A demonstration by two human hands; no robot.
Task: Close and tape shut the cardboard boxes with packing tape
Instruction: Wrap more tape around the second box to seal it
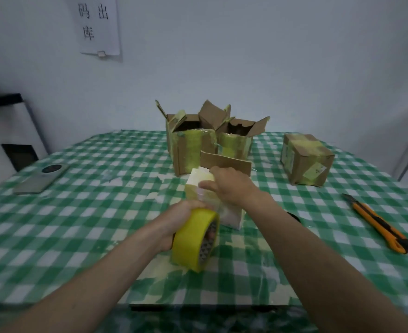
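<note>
yellow tape roll [194, 239] sat gripped in the left hand [174, 223]; right hand [227, 186] pressed tape onto the white box [199, 180] mid-bench. one box [306, 159] looked sealed, two boxes [210, 140] still gaped.

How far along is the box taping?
Done: the brown box at far right looks closed and taped. In hand: the left hand grips the yellow tape roll while the right hand presses tape onto the white box. Left: two open boxes behind.
</note>
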